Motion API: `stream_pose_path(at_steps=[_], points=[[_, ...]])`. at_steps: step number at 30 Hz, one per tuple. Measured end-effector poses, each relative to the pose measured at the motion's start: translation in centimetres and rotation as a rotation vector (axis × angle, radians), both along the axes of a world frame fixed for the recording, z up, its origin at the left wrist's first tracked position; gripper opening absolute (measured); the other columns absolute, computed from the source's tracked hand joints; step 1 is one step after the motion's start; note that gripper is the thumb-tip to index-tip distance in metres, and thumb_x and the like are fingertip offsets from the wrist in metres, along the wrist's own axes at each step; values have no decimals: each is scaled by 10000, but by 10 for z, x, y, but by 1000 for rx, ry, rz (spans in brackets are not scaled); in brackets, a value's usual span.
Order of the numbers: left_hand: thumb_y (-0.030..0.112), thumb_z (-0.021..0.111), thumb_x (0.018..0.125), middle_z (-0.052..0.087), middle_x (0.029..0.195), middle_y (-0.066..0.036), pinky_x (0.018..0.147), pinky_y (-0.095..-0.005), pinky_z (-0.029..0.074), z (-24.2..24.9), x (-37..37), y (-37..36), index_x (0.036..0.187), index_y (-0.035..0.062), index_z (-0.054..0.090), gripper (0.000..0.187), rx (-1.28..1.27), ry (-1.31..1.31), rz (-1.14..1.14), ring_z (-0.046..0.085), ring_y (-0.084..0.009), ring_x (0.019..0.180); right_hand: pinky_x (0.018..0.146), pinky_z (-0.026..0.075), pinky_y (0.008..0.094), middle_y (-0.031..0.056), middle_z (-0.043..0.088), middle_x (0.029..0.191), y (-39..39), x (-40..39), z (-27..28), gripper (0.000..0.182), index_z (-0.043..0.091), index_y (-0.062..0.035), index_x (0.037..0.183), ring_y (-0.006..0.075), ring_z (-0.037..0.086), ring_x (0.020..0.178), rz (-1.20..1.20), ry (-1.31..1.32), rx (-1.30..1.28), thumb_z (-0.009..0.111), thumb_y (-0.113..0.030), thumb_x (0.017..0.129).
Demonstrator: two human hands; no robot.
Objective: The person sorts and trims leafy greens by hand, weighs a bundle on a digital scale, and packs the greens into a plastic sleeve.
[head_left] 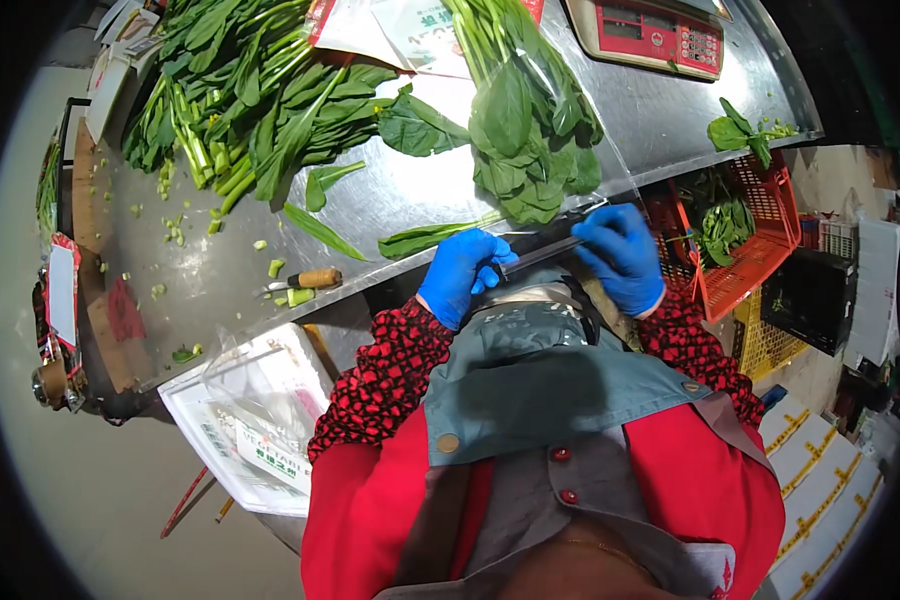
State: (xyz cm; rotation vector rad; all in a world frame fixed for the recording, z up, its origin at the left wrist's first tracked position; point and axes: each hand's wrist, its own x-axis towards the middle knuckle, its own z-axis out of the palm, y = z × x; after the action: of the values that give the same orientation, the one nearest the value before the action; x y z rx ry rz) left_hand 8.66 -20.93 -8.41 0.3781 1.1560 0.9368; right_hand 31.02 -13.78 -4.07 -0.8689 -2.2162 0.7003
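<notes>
Blue gloves cover both hands at the near edge of the metal table (400,185). My left hand (460,272) is closed with its fingers curled, at the left end of a dark narrow bar (542,252) along the table edge. At the bar's right end, my right hand (622,258) has its fingers bent together and pointing down. What either hand pinches I cannot tell. Just beyond them lies a bunch of leafy greens (535,140), stems pointing away, with clear plastic film over its right side. A single loose leaf (420,238) lies near my left hand.
A large heap of greens (260,110) covers the table's back left, near a wooden-handled knife (315,280) and cut stem bits. A red scale (660,38) stands at the back right. Below are a red crate (760,215) and a white box (185,400) holding printed bags.
</notes>
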Motion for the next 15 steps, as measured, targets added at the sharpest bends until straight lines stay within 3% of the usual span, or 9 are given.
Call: stream_pose_path(at_steps=[6,11,15], points=[[178,478,828,577,671,-46,391,-186,315,9,10,4,738,20,584,211,-4,20,-10,451,-64,463,599,417,360,71,519,806,-6,-46,-3,249,565,-82,859,264,508,741,281,-250,151,649,-133,629],[172,485,795,562,630,-30,413,-204,338,8,15,2,704,41,596,194,10,46,39,470,-80,464,598,410,376,70,496,769,-8,-54,-11,220,533,-73,801,268,506,740,251,-268,278,626,-153,619],[148,494,789,551,599,-28,418,-209,350,10,22,0,710,30,594,174,35,130,64,470,-85,463,591,393,370,76,466,731,-11,-50,-9,185,502,-68,727,277,485,700,243,-219,135,644,-109,617]])
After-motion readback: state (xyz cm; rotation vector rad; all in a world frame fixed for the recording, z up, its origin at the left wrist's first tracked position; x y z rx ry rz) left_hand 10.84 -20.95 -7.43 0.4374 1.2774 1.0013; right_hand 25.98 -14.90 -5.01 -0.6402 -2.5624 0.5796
